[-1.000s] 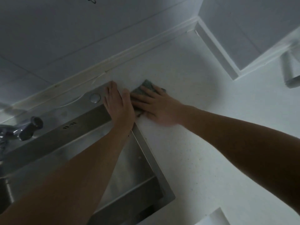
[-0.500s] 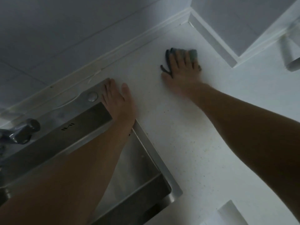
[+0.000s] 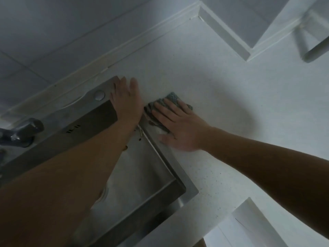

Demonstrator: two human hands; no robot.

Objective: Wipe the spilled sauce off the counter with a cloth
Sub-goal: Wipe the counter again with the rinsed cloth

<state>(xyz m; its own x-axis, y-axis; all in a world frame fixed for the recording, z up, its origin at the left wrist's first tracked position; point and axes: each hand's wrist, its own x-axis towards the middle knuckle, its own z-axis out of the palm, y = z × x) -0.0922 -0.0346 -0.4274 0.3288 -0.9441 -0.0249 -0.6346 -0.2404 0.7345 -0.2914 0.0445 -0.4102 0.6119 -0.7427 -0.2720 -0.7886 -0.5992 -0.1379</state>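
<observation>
Because the spill has to be pushed toward the basin rather than smeared about, I keep the crumpled grey-green woven cloth (image 3: 170, 102) flat under my right hand (image 3: 179, 124), fingers straight and spread, pressing rather than gripping it. It lies on the pale speckled stone counter (image 3: 204, 82) right at the edge where the counter meets the sink, its darker bunched end just touching the steel lip. The weave looks coarse and soft, good for dragging liquid, I judge. My left hand (image 3: 125, 102) rests flat and relaxed, holding nothing, on the back corner of the brushed stainless steel sink (image 3: 156, 175), I think to brace me and to act as a stop beside the cloth. A few small brown drops of sauce (image 3: 140, 139) show on the sink's rim and inner wall just below my left wrist; whether any remains under the cloth I cannot tell. Further off, a dull metal tap (image 3: 26, 130) stands at the sink's far-left side.
</observation>
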